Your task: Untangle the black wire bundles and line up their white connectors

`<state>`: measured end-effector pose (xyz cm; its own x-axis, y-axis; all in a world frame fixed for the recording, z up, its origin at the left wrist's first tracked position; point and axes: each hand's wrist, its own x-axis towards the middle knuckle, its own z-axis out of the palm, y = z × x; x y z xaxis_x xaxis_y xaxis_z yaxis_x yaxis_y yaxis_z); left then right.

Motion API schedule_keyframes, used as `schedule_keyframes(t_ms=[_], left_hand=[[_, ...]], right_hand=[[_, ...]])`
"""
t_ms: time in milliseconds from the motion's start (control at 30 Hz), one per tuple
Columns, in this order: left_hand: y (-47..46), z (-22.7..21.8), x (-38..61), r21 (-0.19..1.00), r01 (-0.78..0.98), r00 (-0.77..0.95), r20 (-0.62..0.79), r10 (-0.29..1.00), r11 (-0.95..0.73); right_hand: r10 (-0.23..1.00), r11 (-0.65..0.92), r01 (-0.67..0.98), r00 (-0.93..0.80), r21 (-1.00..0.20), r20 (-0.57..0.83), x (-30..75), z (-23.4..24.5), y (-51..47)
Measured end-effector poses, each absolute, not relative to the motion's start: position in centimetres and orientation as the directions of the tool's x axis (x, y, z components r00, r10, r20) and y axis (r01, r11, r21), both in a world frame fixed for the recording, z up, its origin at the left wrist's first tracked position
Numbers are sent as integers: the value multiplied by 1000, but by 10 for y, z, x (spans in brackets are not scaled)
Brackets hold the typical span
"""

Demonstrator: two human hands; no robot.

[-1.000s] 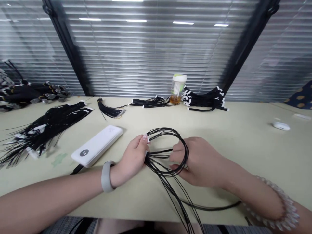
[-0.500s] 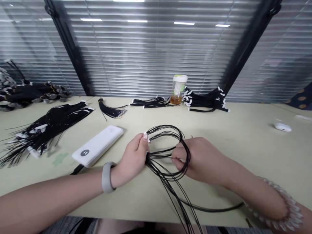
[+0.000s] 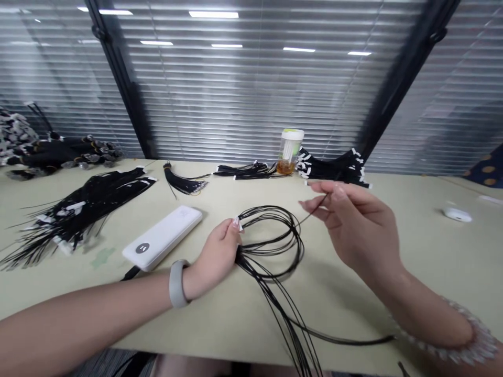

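Observation:
My left hand [image 3: 215, 255] rests on the table with its fingers closed on a bundle of thin black cords [image 3: 271, 246], pinched at a white tag. The cords form a loop on the table and trail off toward the near edge. My right hand [image 3: 353, 225] is raised above the table to the right of the loop. Its thumb and fingers pinch a single thin black cord [image 3: 312, 209] that runs down to the loop.
A white power bank [image 3: 163, 237] lies left of my left hand. Piles of black cords [image 3: 78, 207] lie at far left, with more bundles [image 3: 334, 167] at the back beside a clear jar [image 3: 288, 152]. A small white object [image 3: 456, 213] sits far right.
My right hand has let go of the loop, risen and moved right, drawing one cord up out of it. My left hand has kept its hold.

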<state>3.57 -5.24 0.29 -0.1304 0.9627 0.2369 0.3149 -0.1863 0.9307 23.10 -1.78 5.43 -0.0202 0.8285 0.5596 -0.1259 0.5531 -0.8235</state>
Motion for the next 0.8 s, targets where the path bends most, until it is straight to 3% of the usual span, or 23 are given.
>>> schedule_keyframes(t_ms=[100,200,400,567,800], left_hand=[[-49,0,35,965,246,-149,128,980,-89],[-50,-2,34,955,252,-84,181,980,-154],[-60,1,35,925,234,110,281,953,-299],[-63,4,36,904,263,19,345,938,-338],[-60,5,37,900,296,-17,340,940,-320]], right_hand=[[922,326,-180,-158,-928,354,229,50,-12],[925,248,-109,-270,-963,269,229,44,-8],[888,324,134,-385,-937,252,228,40,-8],[838,437,317,-485,-842,252,221,44,-21],[763,565,368,-574,-738,298,219,40,-26]])
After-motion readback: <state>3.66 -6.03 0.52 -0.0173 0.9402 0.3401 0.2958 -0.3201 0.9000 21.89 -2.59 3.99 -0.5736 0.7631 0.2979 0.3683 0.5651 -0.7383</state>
